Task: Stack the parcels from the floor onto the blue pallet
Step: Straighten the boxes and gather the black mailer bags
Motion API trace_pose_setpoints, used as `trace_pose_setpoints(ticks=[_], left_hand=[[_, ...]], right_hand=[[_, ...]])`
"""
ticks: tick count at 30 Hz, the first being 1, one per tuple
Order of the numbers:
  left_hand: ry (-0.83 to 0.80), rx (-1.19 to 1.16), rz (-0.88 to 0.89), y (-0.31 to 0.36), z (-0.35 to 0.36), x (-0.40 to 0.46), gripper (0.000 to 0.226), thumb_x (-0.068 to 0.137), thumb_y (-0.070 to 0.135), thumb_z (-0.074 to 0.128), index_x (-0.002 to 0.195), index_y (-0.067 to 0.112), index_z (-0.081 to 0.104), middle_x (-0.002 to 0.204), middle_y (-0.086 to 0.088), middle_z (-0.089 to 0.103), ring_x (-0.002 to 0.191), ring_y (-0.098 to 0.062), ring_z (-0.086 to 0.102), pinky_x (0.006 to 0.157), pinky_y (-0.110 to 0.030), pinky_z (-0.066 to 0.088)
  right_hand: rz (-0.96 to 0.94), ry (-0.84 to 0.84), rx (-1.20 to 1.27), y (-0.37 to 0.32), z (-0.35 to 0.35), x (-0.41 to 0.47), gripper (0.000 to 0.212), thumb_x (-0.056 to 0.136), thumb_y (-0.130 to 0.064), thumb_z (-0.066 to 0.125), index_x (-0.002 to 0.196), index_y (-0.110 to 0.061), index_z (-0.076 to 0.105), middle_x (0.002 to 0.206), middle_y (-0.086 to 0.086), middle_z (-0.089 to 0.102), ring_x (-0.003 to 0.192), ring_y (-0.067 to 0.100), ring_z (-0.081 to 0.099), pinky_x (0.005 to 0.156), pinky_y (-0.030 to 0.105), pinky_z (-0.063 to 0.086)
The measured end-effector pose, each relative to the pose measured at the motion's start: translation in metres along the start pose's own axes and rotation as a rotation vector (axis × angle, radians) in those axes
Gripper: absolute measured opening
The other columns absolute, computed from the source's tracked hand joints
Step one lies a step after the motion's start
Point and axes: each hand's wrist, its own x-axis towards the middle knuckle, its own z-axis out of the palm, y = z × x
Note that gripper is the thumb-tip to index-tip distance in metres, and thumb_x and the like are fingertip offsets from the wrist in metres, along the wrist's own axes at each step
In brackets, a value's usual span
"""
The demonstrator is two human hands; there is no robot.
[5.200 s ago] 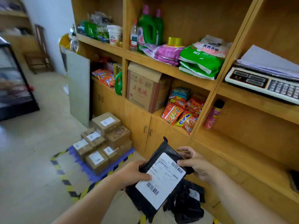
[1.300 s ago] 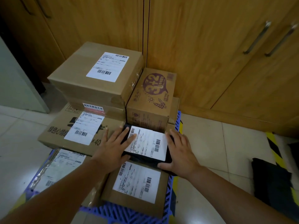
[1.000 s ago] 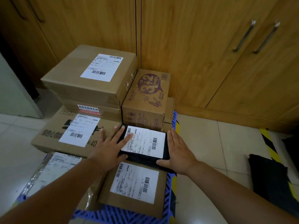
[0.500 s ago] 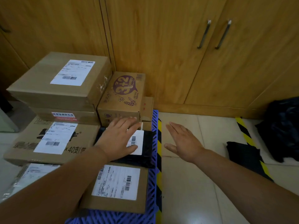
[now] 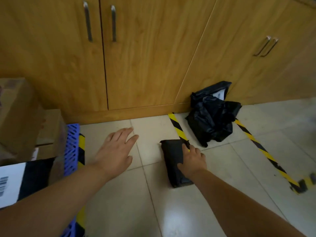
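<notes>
- At the near left edge a black parcel point(image 5: 36, 177) lies on the stack, its white label point(image 5: 10, 183) showing a barcode; the print is too blurred to read.
- Beside it runs the rim of the blue pallet point(image 5: 71, 147), a plastic lattice, with yellow-and-black tape point(image 5: 81, 151) on the floor along its edge.
- The left hand point(image 5: 114, 154) is over bare pale tile point(image 5: 153, 211), palm down, fingers straight and spread, holding nothing; whether it touches the floor I cannot tell.
- The right hand point(image 5: 192, 161) rests on a flat black parcel point(image 5: 173, 161) lying on the floor, fingers curled over its right edge. This rectangular, matte plastic parcel sits well apart from the pallet, its far corner touching a tape stripe point(image 5: 178, 130).
- Brown cardboard boxes point(image 5: 20, 117) are stacked on the pallet at the left, blurred, with no legible writing.
- Farther right, a crumpled glossy black bag point(image 5: 212, 115) lies between two tape stripes, leaning against the cabinet base; a sliver of white shows at its top.
- At the back stand wood-grain cabinet doors point(image 5: 145, 57) with slim metal handles point(image 5: 88, 23).
</notes>
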Motion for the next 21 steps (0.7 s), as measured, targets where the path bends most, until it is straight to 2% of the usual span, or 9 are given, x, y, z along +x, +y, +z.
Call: trace_pose_setpoints(ticks=[3,6,10,16,21], left_hand=[[-0.032,-0.007,0.014,0.014,0.022,0.01,0.076,0.046,0.029,0.085,0.117,0.014,0.063,0.125,-0.013,0.059,0.116,-0.023,0.039,0.087,-0.043,0.051],[-0.062,-0.028,0.017,0.022,0.04,0.014,0.078,0.041,0.024,0.085,0.116,0.014,0.064,0.122,-0.012,0.06,0.115,-0.023,0.039,0.084,-0.043,0.052],[-0.116,-0.029,0.011,0.024,0.055,0.011,0.079,0.039,0.023,0.086,0.114,0.014,0.065,0.121,-0.012,0.061,0.115,-0.023,0.039,0.082,-0.042,0.053],[-0.144,-0.044,0.019,0.027,0.063,0.013,0.079,0.038,0.02,0.087,0.114,0.013,0.064,0.12,-0.013,0.061,0.115,-0.024,0.04,0.079,-0.042,0.054],[-0.133,-0.049,0.015,0.032,0.06,0.016,0.067,0.051,0.028,0.078,0.115,0.016,0.064,0.12,-0.01,0.062,0.116,-0.022,0.04,0.081,-0.039,0.053]], right_hand=[[0.105,-0.074,0.071,0.017,0.028,0.011,0.089,0.083,-0.055,0.055,0.151,-0.02,0.009,0.15,0.012,0.025,0.136,0.032,0.027,0.11,0.046,0.029],[0.24,-0.151,0.201,0.018,0.054,0.019,0.106,0.074,-0.064,0.059,0.151,-0.016,0.004,0.152,0.012,0.02,0.139,0.033,0.023,0.111,0.047,0.027],[0.362,-0.145,0.283,0.01,0.081,0.022,0.122,0.065,-0.07,0.064,0.15,-0.011,-0.001,0.151,0.012,0.022,0.137,0.031,0.026,0.106,0.046,0.031],[0.396,-0.14,0.327,0.01,0.091,0.026,0.121,0.068,-0.059,0.07,0.149,-0.009,-0.006,0.147,0.013,0.026,0.134,0.03,0.029,0.102,0.044,0.038],[0.359,-0.034,0.328,0.012,0.09,0.022,0.109,0.066,-0.057,0.069,0.144,-0.006,0.013,0.138,0.011,0.038,0.126,0.028,0.038,0.094,0.036,0.044]])
